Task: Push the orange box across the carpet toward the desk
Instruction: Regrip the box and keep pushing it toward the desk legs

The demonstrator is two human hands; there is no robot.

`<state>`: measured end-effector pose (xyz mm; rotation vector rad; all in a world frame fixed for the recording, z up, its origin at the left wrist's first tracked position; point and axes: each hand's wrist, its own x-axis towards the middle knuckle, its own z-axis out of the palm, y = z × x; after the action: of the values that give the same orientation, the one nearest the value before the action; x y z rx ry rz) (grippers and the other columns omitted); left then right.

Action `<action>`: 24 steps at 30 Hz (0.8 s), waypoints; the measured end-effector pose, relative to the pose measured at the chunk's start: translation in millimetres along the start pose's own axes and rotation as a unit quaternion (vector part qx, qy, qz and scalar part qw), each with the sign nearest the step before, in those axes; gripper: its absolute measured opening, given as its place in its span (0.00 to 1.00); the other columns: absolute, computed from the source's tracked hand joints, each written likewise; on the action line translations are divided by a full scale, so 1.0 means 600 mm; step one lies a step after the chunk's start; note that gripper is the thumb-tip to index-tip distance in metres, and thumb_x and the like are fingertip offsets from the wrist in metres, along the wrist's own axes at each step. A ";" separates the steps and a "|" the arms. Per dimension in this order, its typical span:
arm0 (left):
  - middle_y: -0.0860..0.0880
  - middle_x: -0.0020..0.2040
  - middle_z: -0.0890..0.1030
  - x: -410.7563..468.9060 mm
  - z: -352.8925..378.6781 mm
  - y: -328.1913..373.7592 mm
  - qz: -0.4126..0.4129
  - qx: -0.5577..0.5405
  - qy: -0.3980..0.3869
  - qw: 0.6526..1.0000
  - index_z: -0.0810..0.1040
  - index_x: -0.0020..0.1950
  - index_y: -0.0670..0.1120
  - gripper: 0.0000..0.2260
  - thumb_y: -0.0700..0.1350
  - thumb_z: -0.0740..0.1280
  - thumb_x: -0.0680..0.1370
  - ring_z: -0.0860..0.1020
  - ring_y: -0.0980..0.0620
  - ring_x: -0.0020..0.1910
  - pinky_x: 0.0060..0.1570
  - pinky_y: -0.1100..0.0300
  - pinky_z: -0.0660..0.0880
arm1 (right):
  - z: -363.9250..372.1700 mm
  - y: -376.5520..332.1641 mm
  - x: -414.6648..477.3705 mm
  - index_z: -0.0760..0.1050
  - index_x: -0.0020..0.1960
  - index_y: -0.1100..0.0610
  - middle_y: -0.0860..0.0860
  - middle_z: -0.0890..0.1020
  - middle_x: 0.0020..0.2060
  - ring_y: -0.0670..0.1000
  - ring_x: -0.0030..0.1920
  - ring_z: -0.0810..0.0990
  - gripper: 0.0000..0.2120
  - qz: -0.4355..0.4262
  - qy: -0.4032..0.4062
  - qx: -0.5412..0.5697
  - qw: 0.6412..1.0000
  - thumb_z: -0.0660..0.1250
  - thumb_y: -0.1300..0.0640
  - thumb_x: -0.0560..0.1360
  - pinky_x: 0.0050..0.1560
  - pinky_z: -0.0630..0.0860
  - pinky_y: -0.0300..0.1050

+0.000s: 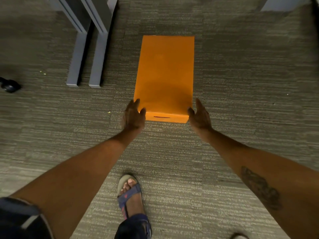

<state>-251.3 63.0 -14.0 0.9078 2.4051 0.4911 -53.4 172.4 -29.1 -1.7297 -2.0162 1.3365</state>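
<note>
At the orange box [164, 78]'s near corners, left hand [133, 116] and right hand [200, 116] press with fingers spread; the box looks light, stiff, and likely to slide easily on the carpet [241, 83].

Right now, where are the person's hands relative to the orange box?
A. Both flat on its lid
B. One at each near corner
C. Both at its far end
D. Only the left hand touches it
B: the left hand and right hand flank the near corners of the orange box.

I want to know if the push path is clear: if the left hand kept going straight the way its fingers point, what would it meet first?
The left hand already sits at the near left corner of the orange box; straight on it runs along the box's left side over bare carpet.
</note>
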 end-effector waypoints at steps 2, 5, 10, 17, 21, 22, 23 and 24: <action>0.43 0.80 0.60 -0.005 0.003 0.005 -0.004 -0.010 0.000 1.000 0.56 0.81 0.45 0.28 0.47 0.61 0.83 0.61 0.43 0.78 0.75 0.50 0.61 | -0.001 0.003 0.004 0.51 0.79 0.56 0.55 0.57 0.78 0.57 0.77 0.58 0.28 -0.004 0.001 -0.005 1.000 0.56 0.50 0.83 0.74 0.58 0.52; 0.42 0.80 0.60 0.003 0.006 0.003 -0.041 -0.028 0.006 0.999 0.50 0.82 0.44 0.32 0.49 0.61 0.83 0.61 0.41 0.78 0.74 0.49 0.61 | 0.006 0.006 0.016 0.53 0.79 0.57 0.56 0.60 0.77 0.58 0.75 0.60 0.28 -0.007 0.009 -0.004 1.000 0.57 0.51 0.83 0.72 0.60 0.51; 0.41 0.80 0.60 0.042 0.014 -0.022 -0.049 -0.028 0.011 0.998 0.55 0.80 0.41 0.30 0.50 0.61 0.83 0.60 0.42 0.79 0.74 0.52 0.59 | 0.035 0.014 0.043 0.54 0.78 0.58 0.58 0.66 0.74 0.61 0.71 0.68 0.27 0.011 0.022 0.032 0.999 0.58 0.51 0.83 0.66 0.67 0.52; 0.38 0.67 0.75 0.099 0.047 -0.057 -0.043 -0.059 -0.002 0.997 0.68 0.71 0.41 0.22 0.53 0.60 0.82 0.75 0.38 0.64 0.50 0.54 0.67 | 0.073 0.023 0.079 0.63 0.70 0.57 0.58 0.77 0.61 0.61 0.56 0.78 0.20 0.069 0.037 0.066 0.995 0.55 0.47 0.83 0.46 0.68 0.48; 0.39 0.64 0.78 0.120 0.058 -0.066 -0.055 -0.090 -0.012 0.994 0.69 0.70 0.41 0.20 0.52 0.58 0.83 0.78 0.39 0.59 0.46 0.56 0.66 | 0.087 0.029 0.087 0.66 0.67 0.56 0.54 0.77 0.57 0.54 0.48 0.77 0.18 0.087 0.047 0.137 0.986 0.56 0.47 0.82 0.45 0.72 0.50; 0.39 0.63 0.78 0.124 0.059 -0.069 -0.051 -0.094 -0.013 0.994 0.70 0.69 0.41 0.18 0.51 0.58 0.83 0.78 0.40 0.56 0.44 0.57 0.66 | 0.089 0.029 0.088 0.67 0.66 0.55 0.53 0.77 0.56 0.55 0.51 0.77 0.17 0.095 0.048 0.167 0.980 0.56 0.46 0.82 0.50 0.75 0.54; 0.39 0.61 0.79 0.126 0.058 -0.073 -0.045 -0.096 -0.015 0.994 0.71 0.67 0.42 0.17 0.51 0.57 0.84 0.78 0.42 0.52 0.41 0.59 0.66 | 0.091 0.028 0.088 0.68 0.65 0.54 0.51 0.76 0.56 0.56 0.54 0.77 0.16 0.107 0.047 0.195 0.974 0.56 0.46 0.82 0.55 0.75 0.58; 0.40 0.59 0.79 0.128 0.057 -0.076 -0.037 -0.097 -0.016 0.994 0.71 0.66 0.42 0.16 0.51 0.57 0.84 0.77 0.44 0.48 0.36 0.59 0.65 | 0.094 0.027 0.088 0.68 0.64 0.53 0.49 0.76 0.54 0.56 0.55 0.76 0.15 0.119 0.047 0.218 0.967 0.56 0.45 0.82 0.58 0.74 0.62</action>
<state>-303.4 88.4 -90.3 0.7335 2.3048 0.6637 -94.0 188.2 -94.9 -1.8142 -1.3594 1.5873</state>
